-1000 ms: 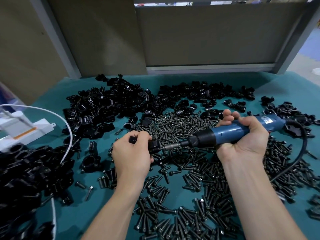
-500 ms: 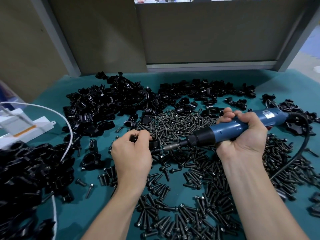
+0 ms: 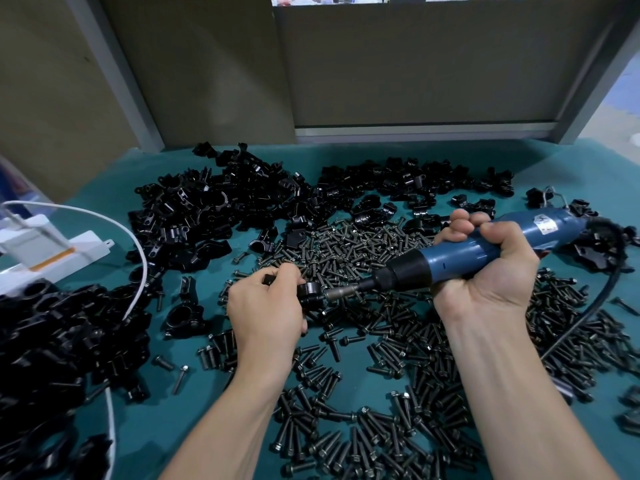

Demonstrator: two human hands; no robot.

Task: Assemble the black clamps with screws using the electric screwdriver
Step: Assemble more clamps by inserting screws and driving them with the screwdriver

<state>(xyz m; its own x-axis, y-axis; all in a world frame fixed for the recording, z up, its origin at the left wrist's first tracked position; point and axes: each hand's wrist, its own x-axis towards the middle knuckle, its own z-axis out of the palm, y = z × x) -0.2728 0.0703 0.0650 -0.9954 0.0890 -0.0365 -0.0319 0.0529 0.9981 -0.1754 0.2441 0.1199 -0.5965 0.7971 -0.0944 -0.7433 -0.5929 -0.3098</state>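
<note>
Left hand (image 3: 265,306): fingers curled round a small black plastic clamp (image 3: 310,292), which pokes out on the hand's right side, just above the tabletop.

Right hand (image 3: 491,268): wrapped tight about the blue barrel of the corded electric screwdriver (image 3: 450,258). The tool lies near level, nose tilted down to the left. Its silver metal bit (image 3: 341,292) meets the held clamp's right face. Whether a screw sits on the bit, cannot tell.

Surface: teal cloth-covered table (image 3: 145,424). A broad scatter of dark flanged screws (image 3: 346,251) lies under and between both forearms. A heap of loose black clamp halves (image 3: 207,206) runs along the far side, with a second dark heap (image 3: 52,341) at the near left. The screwdriver's black cord (image 3: 595,306) loops off to the right over the screws. A white cable (image 3: 138,251) curves past a white plastic box (image 3: 52,251) at the left edge.

Room: brown board panels (image 3: 415,64) behind the table, set in a grey metal frame (image 3: 114,71).
</note>
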